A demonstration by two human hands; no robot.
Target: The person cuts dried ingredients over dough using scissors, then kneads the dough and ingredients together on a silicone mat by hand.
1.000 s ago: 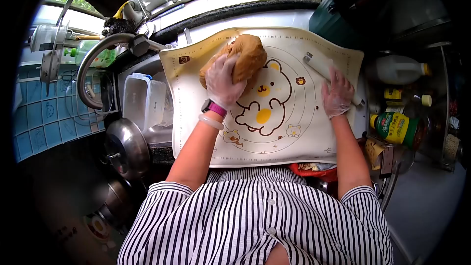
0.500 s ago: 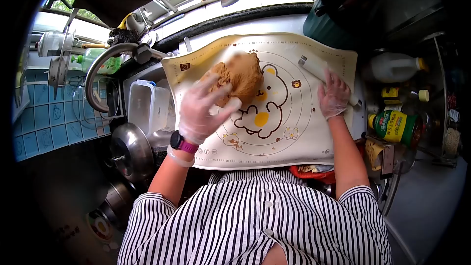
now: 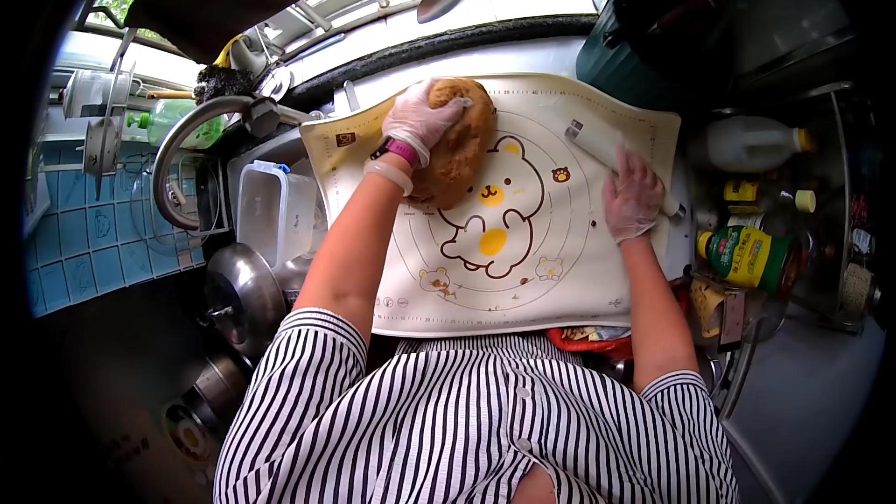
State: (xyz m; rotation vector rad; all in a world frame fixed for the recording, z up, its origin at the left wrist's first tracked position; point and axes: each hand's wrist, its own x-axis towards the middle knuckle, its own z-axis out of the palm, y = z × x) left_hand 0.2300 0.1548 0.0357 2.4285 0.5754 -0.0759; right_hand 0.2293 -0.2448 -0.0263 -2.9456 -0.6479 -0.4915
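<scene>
A large lump of brown dough (image 3: 464, 149) lies on the cream mat (image 3: 579, 271) with printed bears, at its upper left. My left hand (image 3: 422, 121), in a clear glove, has its fingers wrapped over the dough's upper left side. A purple-strapped watch and a pale bangle are on that wrist. On the right part of the mat, my right hand (image 3: 635, 196), gloved too, rests with fingers apart on a white roller-like tube (image 3: 595, 142) and the mat. The hand covers part of this tube.
Left of the mat are a clear plastic box (image 3: 273, 210), a curved faucet (image 3: 166, 159) and a metal lid (image 3: 245, 294). On the right stand a green-labelled jar (image 3: 747, 255) and a white jug (image 3: 758, 143). A ladle (image 3: 444, 0) hangs above.
My left hand came off the dough, then moved up and took hold of its upper end. The dough now lies more lengthwise. My right hand stays near the tube.
</scene>
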